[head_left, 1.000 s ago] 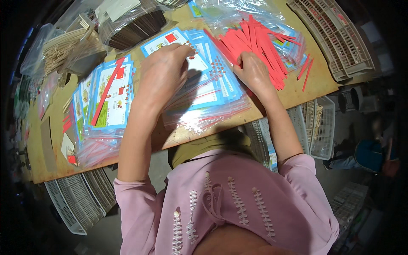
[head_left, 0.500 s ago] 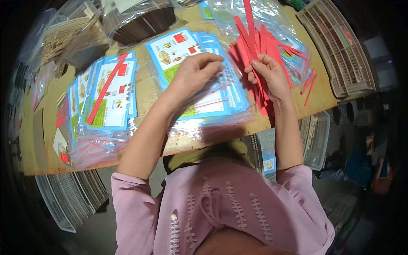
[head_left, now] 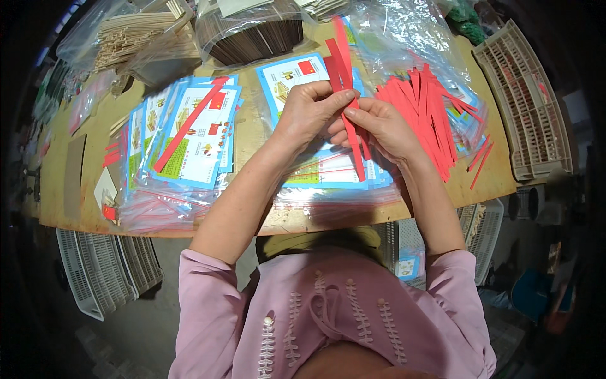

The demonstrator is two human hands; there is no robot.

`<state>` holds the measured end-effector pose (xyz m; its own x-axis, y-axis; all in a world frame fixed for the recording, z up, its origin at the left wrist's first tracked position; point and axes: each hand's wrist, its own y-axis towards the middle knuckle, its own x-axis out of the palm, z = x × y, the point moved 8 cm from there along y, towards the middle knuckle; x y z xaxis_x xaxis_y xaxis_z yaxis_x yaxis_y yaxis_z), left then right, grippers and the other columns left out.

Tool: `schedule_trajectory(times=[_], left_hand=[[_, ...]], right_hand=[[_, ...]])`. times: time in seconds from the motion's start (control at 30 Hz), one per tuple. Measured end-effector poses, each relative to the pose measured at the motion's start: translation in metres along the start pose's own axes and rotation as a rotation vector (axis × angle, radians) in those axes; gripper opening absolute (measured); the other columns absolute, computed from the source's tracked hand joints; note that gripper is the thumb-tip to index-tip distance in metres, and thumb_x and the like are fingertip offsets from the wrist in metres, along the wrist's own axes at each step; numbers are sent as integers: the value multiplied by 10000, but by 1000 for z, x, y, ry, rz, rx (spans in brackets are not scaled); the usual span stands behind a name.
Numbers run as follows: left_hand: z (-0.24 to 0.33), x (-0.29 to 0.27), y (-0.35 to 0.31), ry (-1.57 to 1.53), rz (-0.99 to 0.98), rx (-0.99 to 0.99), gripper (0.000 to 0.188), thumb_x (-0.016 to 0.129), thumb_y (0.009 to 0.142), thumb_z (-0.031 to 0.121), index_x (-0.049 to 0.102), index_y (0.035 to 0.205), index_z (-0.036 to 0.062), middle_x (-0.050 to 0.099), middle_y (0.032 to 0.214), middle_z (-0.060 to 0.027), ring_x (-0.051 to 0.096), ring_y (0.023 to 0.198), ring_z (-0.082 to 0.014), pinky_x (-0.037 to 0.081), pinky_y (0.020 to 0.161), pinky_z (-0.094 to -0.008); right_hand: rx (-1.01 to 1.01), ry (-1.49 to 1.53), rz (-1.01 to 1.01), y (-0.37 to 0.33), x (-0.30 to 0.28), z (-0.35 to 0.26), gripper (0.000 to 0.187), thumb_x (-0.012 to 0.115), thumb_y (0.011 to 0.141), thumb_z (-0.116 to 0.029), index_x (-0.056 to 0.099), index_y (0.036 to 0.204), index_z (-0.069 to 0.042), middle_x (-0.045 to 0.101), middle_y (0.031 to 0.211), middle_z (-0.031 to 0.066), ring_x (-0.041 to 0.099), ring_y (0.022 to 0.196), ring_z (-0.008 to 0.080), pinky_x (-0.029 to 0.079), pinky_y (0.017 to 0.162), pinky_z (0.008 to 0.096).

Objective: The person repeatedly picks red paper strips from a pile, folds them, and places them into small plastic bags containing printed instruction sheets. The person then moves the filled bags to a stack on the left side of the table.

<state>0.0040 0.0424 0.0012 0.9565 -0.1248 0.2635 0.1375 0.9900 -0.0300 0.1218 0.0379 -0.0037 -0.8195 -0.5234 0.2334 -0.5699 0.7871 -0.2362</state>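
Red paper strips [head_left: 344,63], a few of them bunched together, are held upright above the middle of the wooden table [head_left: 252,139] in the head view, the only view given. They are gripped by both hands at once: the left hand [head_left: 309,110] is closed around them from the left, and the right hand [head_left: 379,126] pinches them from the right with thumb and fingertips, the two hands touching each other. The lower ends of the strips hang down over a stack of blue-bordered printed cards in clear bags [head_left: 328,170] that lies directly beneath the hands. A loose heap of further red strips [head_left: 429,114] is spread on clear plastic just to the right of the right hand. A second stack of bagged cards [head_left: 189,139] is seen to the left, with one red strip laid slantwise across it. White slotted plastic trays [head_left: 524,101] are set at the far right edge of the table
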Motion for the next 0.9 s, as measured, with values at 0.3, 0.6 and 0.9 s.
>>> schedule_trajectory(times=[0.3,0.6,0.9], left_hand=[[1,-11,4,80,46,48,171,718,895,194,726,935,28,634,727,17,517,621,-45,394,541,-207],[1,-5,3,150,-9,46,173,724,888,184,727,970,32,664,766,11,530,633,-38,415,554,-198],[-8,9,-1,184,-83,51,171,699,908,175,729,956,14,613,709,54,497,640,-16,386,534,-190]], right_hand=[[-78,19,-167,4,1,17,355,471,1028,-249,620,1107,64,702,987,159,705,847,226,577,798,330],[-6,-14,-172,1,-2,26,305,508,1019,-228,619,1108,42,703,972,113,689,877,173,564,790,298],[-325,40,179,-6,-21,-9,236,658,930,-138,648,1104,22,687,995,66,649,909,121,532,813,263]])
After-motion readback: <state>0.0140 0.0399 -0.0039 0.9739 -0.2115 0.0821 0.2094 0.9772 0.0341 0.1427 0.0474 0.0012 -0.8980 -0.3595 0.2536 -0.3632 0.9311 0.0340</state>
